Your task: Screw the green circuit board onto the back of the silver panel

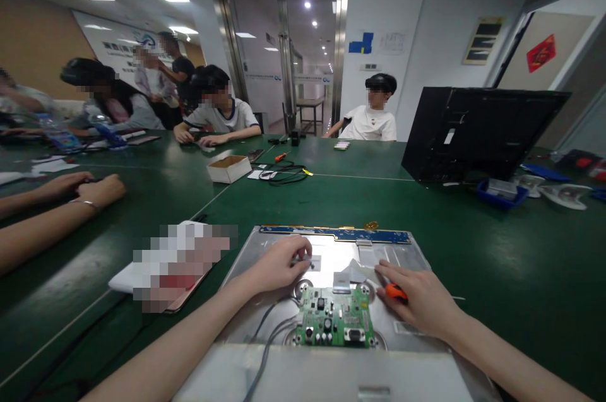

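A flat metal-backed display panel [416, 254] lies in front of me. A green circuit board [334, 313] sits on its back, with grey cables [272, 342] at its left side. My left hand [279, 263] is over the panel's left half, its fingers curled with the tips together near a small dark piece; what they pinch is unclear. Over the right half, my right hand [416, 298] holds an orange-handled screwdriver [396, 293], most of it hidden by the hand. Its fingertips touch the panel near a lifted silvery flap [357, 271]. A blue circuit strip [331, 233] runs along the far edge.
A white-and-pink phone-like item [175, 269], partly blurred, lies left. A small open box [229, 168], black cable [284, 176] and another screwdriver [281, 156] are further back. A black monitor [483, 134] stands right, beside a blue tray [502, 194]. Another person's hands [99, 190] are at left.
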